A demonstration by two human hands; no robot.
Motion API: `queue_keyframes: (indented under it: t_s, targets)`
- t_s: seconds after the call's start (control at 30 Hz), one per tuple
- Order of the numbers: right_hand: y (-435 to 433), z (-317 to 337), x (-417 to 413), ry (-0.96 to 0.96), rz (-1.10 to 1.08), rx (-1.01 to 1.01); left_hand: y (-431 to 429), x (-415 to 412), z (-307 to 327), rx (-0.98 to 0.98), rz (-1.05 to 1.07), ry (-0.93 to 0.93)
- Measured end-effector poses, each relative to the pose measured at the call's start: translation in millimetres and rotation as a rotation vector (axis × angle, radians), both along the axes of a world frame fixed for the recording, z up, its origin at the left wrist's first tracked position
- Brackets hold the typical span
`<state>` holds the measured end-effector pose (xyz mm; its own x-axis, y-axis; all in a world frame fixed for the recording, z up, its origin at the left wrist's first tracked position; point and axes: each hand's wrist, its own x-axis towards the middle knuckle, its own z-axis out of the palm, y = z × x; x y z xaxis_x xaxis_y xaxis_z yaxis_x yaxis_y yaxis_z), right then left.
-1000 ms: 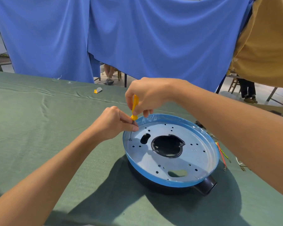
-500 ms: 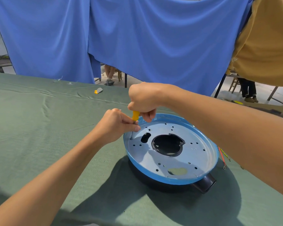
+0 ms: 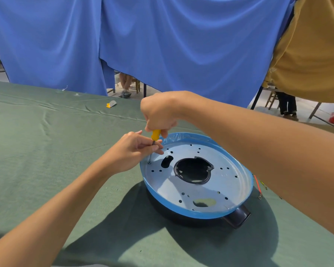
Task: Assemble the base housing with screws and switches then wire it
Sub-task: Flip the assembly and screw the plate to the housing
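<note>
The base housing sits on the green-covered bench. Its pale plate faces up inside a blue rim, and a dark stub pokes out at the near right. At the plate's left edge the screwdriver stands almost upright, its tip down at one of the small holes. The right hand is wrapped over the yellow handle from above, and the left hand pinches the thin shaft just below it to steady the line. Whether a screw sits under the tip is too small to tell.

Now the dangers. The hole is right beside the rim, so a hard push there could tip or skate the housing on the cloth, since neither hand is bracing it. If the shaft leans, the tip may jump out and score the plate, or jab the left fingertips close by. A screw started crooked could cross-thread and bind. The loose wires lie just beside the right rim, under the right forearm, and a sweep of that arm might drag them off.
</note>
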<state>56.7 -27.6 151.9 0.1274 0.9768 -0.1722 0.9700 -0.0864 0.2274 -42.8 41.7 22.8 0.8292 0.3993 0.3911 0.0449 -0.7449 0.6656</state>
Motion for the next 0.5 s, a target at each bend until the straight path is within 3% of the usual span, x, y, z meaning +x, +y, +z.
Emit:
queue_keyframes:
  t_s: [0.2,0.33,0.5]
  targets:
    - [4,4,-6,0.092,-0.168,-0.063,-6,7,-5,-0.041,0.163,-0.133]
    - [-3,12,-6,0.101,-0.059,-0.093,-8,4,-10,-0.095,0.104,-0.181]
    - [-4,11,-8,-0.080,0.148,-0.031,-8,-1,-13,-0.100,0.064,-0.188]
